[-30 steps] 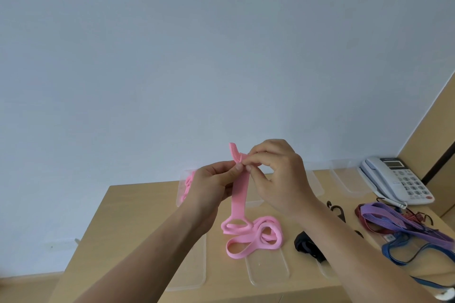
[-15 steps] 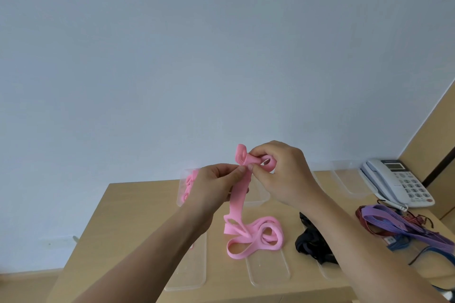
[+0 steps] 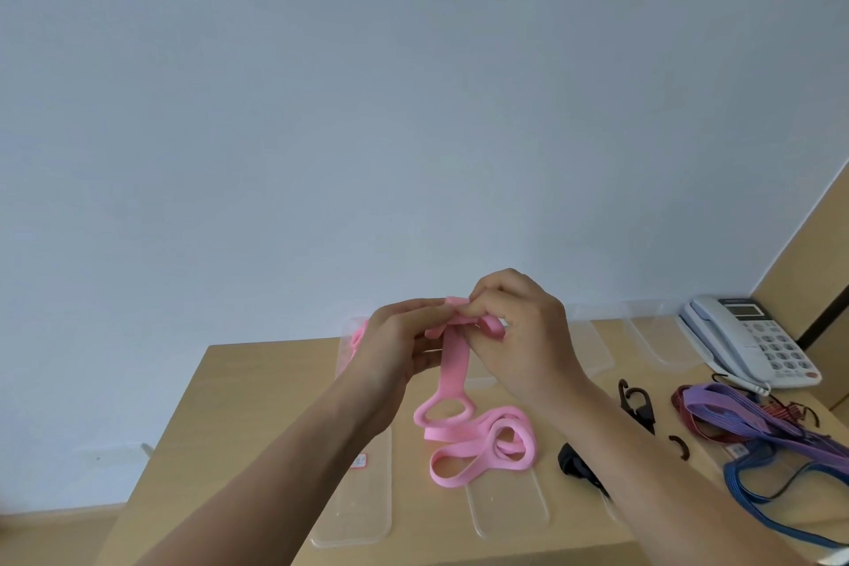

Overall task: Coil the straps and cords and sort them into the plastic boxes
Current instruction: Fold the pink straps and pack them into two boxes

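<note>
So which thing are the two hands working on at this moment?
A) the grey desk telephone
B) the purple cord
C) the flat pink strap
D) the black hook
C: the left hand and the right hand both pinch the upper end of the flat pink rubbery strap, while its loose loops trail down onto the light wooden table.

The pink strap [image 3: 452,375] is one plain, even pink, against a light tan wood-grain table [image 3: 257,404] and a pale blue-grey wall [image 3: 413,106]. At three o'clock from it are an off-white telephone [image 3: 744,335] with grey keys and one red button, a purple strap [image 3: 735,414] with faint lengthwise lines, and a dark red cord [image 3: 677,404]. At four o'clock lie a black strap [image 3: 574,464] and a royal blue cord [image 3: 728,473].
</note>
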`<action>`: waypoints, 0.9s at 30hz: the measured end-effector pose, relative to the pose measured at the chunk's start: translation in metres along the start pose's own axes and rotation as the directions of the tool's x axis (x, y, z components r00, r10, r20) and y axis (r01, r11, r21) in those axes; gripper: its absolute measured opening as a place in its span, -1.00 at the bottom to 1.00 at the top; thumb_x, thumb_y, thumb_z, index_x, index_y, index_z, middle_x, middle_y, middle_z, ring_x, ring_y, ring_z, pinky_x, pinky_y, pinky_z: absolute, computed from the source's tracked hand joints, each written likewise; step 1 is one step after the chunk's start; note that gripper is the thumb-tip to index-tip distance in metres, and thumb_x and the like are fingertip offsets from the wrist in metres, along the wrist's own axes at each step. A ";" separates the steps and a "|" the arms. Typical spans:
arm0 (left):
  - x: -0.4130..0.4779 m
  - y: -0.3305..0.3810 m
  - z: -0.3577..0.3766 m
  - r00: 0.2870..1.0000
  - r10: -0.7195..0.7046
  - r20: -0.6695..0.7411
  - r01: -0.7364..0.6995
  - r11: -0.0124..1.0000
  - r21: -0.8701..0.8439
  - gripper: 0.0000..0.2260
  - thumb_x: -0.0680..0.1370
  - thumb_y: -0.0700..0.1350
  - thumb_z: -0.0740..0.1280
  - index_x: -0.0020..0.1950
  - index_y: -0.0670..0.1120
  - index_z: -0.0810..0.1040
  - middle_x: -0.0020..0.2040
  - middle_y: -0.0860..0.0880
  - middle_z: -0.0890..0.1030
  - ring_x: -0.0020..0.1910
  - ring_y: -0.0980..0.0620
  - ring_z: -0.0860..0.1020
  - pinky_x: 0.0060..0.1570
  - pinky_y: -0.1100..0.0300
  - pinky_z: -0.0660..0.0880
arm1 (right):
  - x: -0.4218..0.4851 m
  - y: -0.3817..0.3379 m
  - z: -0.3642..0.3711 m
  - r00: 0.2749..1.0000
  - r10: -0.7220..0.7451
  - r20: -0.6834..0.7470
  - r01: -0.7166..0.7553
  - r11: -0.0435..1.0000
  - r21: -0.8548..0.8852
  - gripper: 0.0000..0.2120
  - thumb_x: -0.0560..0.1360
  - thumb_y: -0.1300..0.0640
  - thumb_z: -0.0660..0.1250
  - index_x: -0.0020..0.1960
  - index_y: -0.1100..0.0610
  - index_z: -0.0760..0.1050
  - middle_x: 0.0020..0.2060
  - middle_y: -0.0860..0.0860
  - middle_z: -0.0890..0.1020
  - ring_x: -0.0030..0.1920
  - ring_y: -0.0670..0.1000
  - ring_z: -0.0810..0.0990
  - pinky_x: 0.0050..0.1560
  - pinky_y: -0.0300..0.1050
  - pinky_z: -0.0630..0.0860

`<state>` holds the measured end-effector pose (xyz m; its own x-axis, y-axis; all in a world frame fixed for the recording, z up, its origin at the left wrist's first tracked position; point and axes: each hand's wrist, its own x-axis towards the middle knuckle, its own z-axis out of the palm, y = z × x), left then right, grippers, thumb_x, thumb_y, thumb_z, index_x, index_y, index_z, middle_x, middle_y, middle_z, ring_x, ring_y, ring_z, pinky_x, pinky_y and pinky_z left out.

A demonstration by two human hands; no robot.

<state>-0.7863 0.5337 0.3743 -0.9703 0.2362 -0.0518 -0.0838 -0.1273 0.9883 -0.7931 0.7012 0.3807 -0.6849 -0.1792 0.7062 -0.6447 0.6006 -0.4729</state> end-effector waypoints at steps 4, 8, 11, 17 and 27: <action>0.001 -0.002 -0.001 0.999 0.020 -0.026 -0.019 1.000 0.006 -0.71 0.47 -0.03 0.39 0.12 -0.09 0.75 -0.14 0.01 0.72 -0.04 -0.01 0.67 0.05 0.11 0.63 | -0.001 -0.001 -0.005 0.998 -0.002 0.058 0.002 1.000 -0.004 -0.80 0.37 0.35 0.54 -0.10 0.09 0.74 -0.11 0.02 0.65 -0.08 0.07 0.63 -0.08 -0.08 0.56; 0.000 -0.001 0.004 0.998 0.030 -0.054 -0.029 0.999 0.026 -0.73 0.46 -0.03 0.38 0.07 -0.09 0.76 -0.11 -0.06 0.73 -0.06 -0.01 0.68 0.01 0.14 0.63 | 0.003 0.000 -0.009 0.987 0.125 0.100 -0.136 0.984 0.113 -0.85 0.45 0.25 0.50 -0.02 0.07 0.69 -0.14 -0.07 0.65 -0.12 -0.07 0.62 -0.12 -0.12 0.58; -0.002 0.002 0.009 0.998 0.048 -0.042 -0.046 0.997 0.061 -0.70 0.42 0.02 0.44 0.08 -0.08 0.75 0.01 -0.13 0.75 -0.02 -0.02 0.70 0.05 0.10 0.65 | 0.008 0.000 -0.014 0.925 0.277 0.261 -0.301 0.952 0.059 -0.79 0.50 0.08 0.46 0.12 0.06 0.60 -0.08 -0.13 0.65 -0.04 -0.14 0.60 -0.08 -0.18 0.57; -0.003 -0.005 0.008 0.991 -0.053 -0.125 0.038 0.992 -0.116 -0.55 0.39 -0.09 0.45 0.27 -0.08 0.53 -0.07 -0.14 0.75 -0.07 -0.07 0.72 -0.07 0.12 0.61 | 0.011 -0.008 -0.026 0.913 0.231 0.336 -0.266 0.962 0.062 -0.95 0.52 0.11 0.44 -0.07 0.01 0.68 -0.24 -0.16 0.66 -0.26 -0.13 0.61 -0.15 -0.19 0.55; -0.010 -0.017 0.013 0.989 -0.141 -0.045 0.139 0.989 -0.055 -0.75 0.44 0.01 0.40 0.00 -0.07 0.77 0.01 -0.19 0.75 -0.07 -0.09 0.72 -0.01 0.03 0.63 | -0.001 -0.002 -0.022 0.986 0.154 0.063 -0.154 0.988 0.000 -0.83 0.39 0.30 0.50 -0.05 0.11 0.68 -0.16 -0.07 0.66 -0.19 -0.10 0.58 -0.16 -0.16 0.54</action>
<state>-0.7719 0.5457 0.3602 -0.9581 0.2077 -0.1973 -0.2299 -0.1465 0.9621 -0.7832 0.7176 0.3926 -0.7960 -0.1333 0.5904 -0.5315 0.6207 -0.5764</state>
